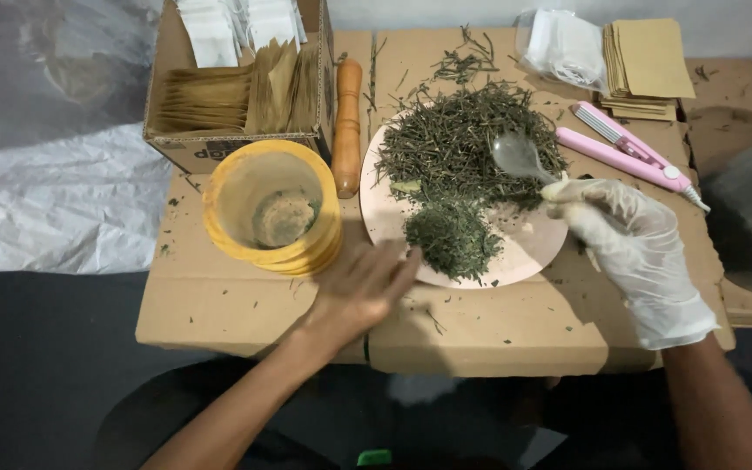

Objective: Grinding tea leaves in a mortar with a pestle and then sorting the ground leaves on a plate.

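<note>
Head view: right hand in a thin white disposable glove closed around the handle of a clear plastic spoon; spoon's long axis runs from the grip up-left, bowl over the heap of dried green herb stems on the round pale pink plate; the heap lies up-left of the grip, a smaller crushed pile sits directly left of it; right hand is the nearer one to the heap; right forearm enters from bottom right, wrist bent inward; bare left hand holds nothing, fingers extended and loosely spread, fingertips at the plate's near-left edge, just right of the yellow plastic cylindrical container; left forearm comes in diagonally from bottom left.
</note>
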